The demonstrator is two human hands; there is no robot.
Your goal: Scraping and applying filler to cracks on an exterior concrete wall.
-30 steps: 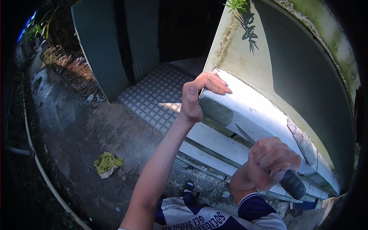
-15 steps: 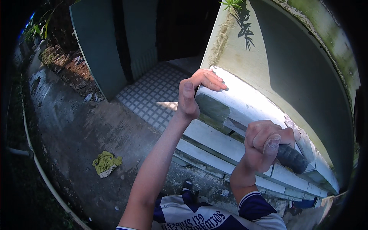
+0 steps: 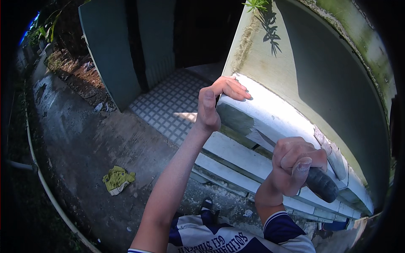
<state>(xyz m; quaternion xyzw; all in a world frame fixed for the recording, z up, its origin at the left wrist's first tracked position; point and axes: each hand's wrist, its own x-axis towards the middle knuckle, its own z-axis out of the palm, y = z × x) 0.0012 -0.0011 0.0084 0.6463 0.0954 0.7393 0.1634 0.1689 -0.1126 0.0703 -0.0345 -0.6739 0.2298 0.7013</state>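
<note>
My left hand (image 3: 219, 99) rests on the end of a white ledge (image 3: 270, 111), fingers stretched flat over its top and thumb raised. In my closed right hand (image 3: 293, 164) is a tool with a thick black handle (image 3: 322, 185). What appears to be its pointed, flat blade (image 3: 265, 139) shows left of my fist, against the ledge's front face. Its exact kind is unclear, as my fingers hide the middle. Next to my left hand, a grey-green patch (image 3: 234, 119) shows on that face where the white surface is absent.
White-topped steps (image 3: 236, 152) run below the ledge. A loose pale strip (image 3: 333, 156) lies on the ledge to the right. A green-and-white cloth (image 3: 118, 180) lies on the concrete ground (image 3: 93, 156). Behind are a tiled floor (image 3: 162, 101) and a wall (image 3: 270, 71) with a small plant (image 3: 256, 5).
My right fist has shifted slightly right and down with the tool, and the handle's end has dipped lower. The left hand keeps its place on the ledge.
</note>
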